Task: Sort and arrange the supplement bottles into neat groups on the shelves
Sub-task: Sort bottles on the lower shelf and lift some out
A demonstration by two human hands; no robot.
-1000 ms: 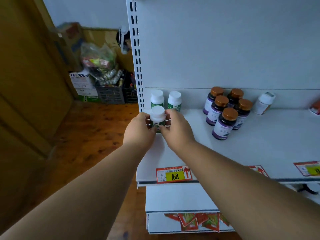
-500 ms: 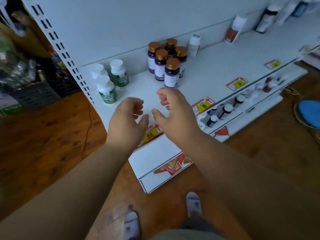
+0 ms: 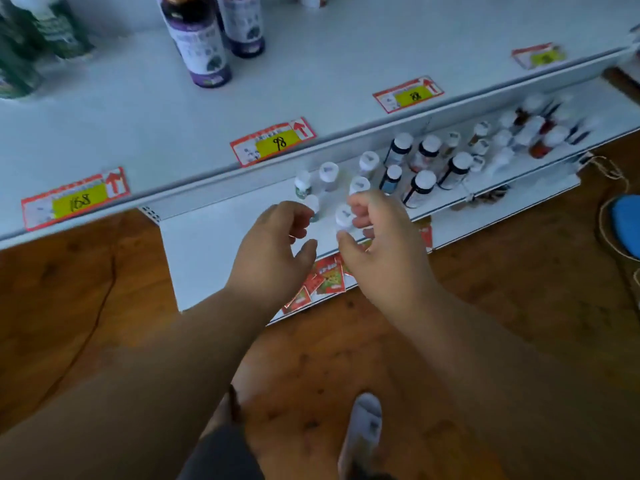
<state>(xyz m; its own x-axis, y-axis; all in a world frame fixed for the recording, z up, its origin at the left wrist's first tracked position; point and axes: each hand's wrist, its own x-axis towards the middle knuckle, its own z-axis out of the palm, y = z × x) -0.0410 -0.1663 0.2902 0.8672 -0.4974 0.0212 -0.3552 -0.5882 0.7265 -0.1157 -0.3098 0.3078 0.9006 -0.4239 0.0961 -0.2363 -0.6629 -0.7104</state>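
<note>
Both hands hang over the left end of the lower shelf (image 3: 214, 244). My left hand (image 3: 277, 244) is loosely curled and holds nothing, with a small white-capped bottle (image 3: 311, 204) just beyond its fingertips. My right hand (image 3: 381, 244) has thumb and fingers on either side of another white-capped bottle (image 3: 344, 216); blur hides whether they touch it. More small white-capped bottles (image 3: 328, 174) stand behind, and dark bottles with white caps (image 3: 420, 185) stand to their right. On the upper shelf (image 3: 138, 126) stand purple-labelled bottles (image 3: 204, 46) and green-labelled bottles (image 3: 55, 29).
Red and yellow price tags (image 3: 273, 142) line the upper shelf's front edge. Red stickers (image 3: 325, 275) cover the base below the lower shelf. On the wooden floor at the right lie a blue object (image 3: 627, 223) and a cord (image 3: 609, 174). My socked foot (image 3: 363, 431) is below.
Both hands let go of the green-labelled bottle on the upper shelf, pulled back, and dropped to the lower shelf's white-capped bottles. My view has tilted down and right.
</note>
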